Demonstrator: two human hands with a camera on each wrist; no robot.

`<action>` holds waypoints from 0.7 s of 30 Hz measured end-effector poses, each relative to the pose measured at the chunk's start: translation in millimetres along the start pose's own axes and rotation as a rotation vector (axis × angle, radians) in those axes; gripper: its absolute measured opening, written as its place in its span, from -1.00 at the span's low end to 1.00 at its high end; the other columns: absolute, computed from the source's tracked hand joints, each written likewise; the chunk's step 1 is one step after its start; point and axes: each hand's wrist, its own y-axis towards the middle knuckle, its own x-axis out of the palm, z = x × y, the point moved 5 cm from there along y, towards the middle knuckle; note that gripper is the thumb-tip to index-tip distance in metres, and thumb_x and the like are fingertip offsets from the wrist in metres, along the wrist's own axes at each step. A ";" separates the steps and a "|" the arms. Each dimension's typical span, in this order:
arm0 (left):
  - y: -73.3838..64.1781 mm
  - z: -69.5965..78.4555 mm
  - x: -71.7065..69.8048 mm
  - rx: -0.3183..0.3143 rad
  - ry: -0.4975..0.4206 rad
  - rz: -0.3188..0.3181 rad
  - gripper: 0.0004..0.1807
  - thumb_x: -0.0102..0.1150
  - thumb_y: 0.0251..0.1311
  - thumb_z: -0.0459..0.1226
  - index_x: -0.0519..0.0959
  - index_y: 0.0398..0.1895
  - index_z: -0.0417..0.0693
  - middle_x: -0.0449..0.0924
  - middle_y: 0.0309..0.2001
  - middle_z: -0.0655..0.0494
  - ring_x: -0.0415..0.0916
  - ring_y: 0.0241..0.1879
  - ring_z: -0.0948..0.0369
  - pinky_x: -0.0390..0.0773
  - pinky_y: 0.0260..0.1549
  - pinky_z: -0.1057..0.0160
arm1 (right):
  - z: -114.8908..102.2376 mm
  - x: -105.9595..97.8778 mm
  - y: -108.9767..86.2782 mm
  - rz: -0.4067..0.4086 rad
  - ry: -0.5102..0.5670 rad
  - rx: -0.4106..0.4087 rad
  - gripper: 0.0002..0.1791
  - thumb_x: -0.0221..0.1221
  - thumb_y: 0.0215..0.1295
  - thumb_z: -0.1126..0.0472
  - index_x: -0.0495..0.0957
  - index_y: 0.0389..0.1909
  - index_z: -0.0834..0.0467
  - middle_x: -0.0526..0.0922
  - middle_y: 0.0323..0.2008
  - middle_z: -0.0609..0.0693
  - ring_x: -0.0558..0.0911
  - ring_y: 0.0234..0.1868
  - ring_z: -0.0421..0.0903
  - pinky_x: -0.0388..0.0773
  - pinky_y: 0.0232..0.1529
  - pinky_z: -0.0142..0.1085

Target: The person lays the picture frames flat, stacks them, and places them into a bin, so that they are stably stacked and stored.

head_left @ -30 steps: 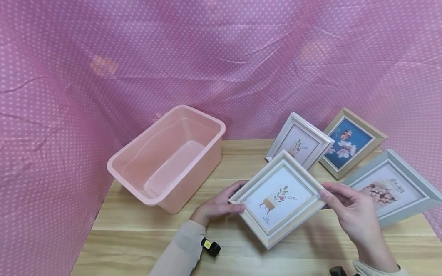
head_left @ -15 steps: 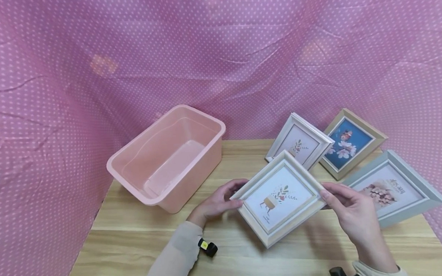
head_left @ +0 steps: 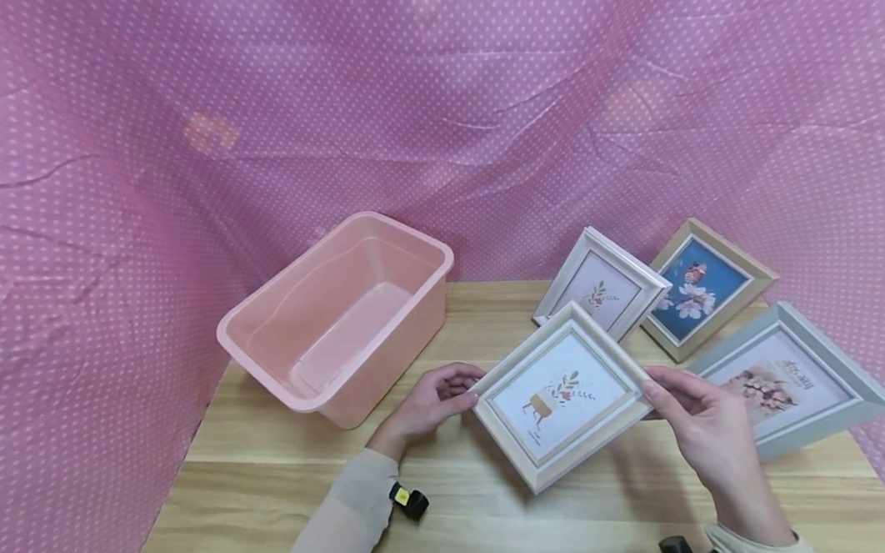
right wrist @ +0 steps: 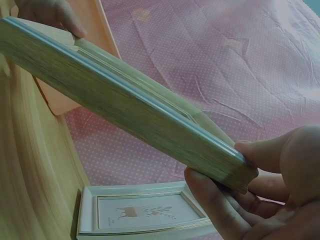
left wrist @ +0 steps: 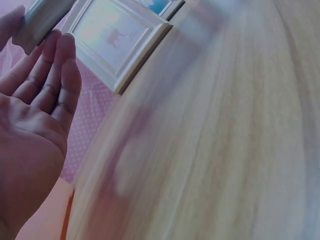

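Note:
A cream picture frame (head_left: 561, 395) with a plant-and-pot print is held tilted above the table, its face towards the head camera. My right hand (head_left: 709, 429) pinches its right corner, thumb in front and fingers behind, as the right wrist view also shows. At the opposite corner is my left hand (head_left: 430, 407), thumb and fingertips on either side of the frame's edge (left wrist: 40, 22) in the left wrist view. Behind stands a white frame (head_left: 601, 289) with a similar print, partly covered by the held one.
A pink plastic tub (head_left: 339, 315) stands at the back left of the wooden table (head_left: 221, 497). On the right are a tan frame (head_left: 706, 288) with a blue blossom picture and a grey-green frame (head_left: 794, 383). Pink dotted cloth (head_left: 435, 126) surrounds the table.
My left hand has slid a little to the left, its thumb moving off the frame's front to its outer edge. The right hand and the frame stay nearly still.

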 end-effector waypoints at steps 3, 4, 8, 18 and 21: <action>-0.7 1.6 -0.7 0.027 -0.027 0.030 -0.46 0.37 0.42 -0.16 0.57 0.27 -0.40 0.73 0.01 -0.30 0.70 -0.07 0.32 0.77 0.01 0.31 | 3.4 0.9 0.7 -0.007 0.026 0.022 -0.71 0.30 0.45 0.46 0.67 0.10 0.53 0.79 -0.26 -0.45 0.81 -0.41 -0.33 0.78 -0.32 -0.47; -1.0 2.0 -1.0 0.033 -0.033 0.042 -0.48 0.38 0.42 -0.18 0.57 0.25 -0.41 0.73 -0.01 -0.30 0.70 -0.09 0.33 0.78 -0.01 0.31 | 4.6 1.4 0.8 -0.012 0.028 0.028 -0.71 0.30 0.45 0.45 0.67 0.10 0.52 0.80 -0.28 -0.44 0.81 -0.41 -0.32 0.78 -0.32 -0.46; -1.7 1.9 -1.8 0.041 -0.033 0.094 -0.57 0.40 0.40 -0.28 0.60 0.18 -0.41 0.74 -0.05 -0.25 0.71 -0.12 0.34 0.78 -0.04 0.33 | 8.3 3.7 1.1 -0.031 0.021 0.044 -0.71 0.30 0.48 0.41 0.67 0.11 0.50 0.79 -0.32 -0.44 0.81 -0.40 -0.34 0.78 -0.30 -0.47; -6.9 -1.1 -11.0 0.044 -0.002 0.281 -0.71 0.36 0.36 -0.43 0.64 0.06 -0.45 0.77 -0.14 -0.30 0.70 -0.24 0.37 0.75 -0.12 0.36 | 8.8 16.3 -2.1 -0.110 0.056 -0.007 -0.71 0.24 0.52 0.43 0.64 0.13 0.53 0.81 -0.25 -0.37 0.81 -0.32 -0.36 0.80 -0.26 -0.44; -6.7 -0.9 -12.8 0.047 -0.027 0.307 -0.71 0.32 0.36 -0.48 0.61 0.08 -0.51 0.74 -0.11 -0.38 0.71 -0.23 0.38 0.75 -0.12 0.40 | 9.5 18.5 -4.1 -0.147 0.066 0.001 -0.68 0.21 0.54 0.42 0.61 0.20 0.52 0.84 -0.22 -0.29 0.83 -0.32 -0.29 0.80 -0.21 -0.45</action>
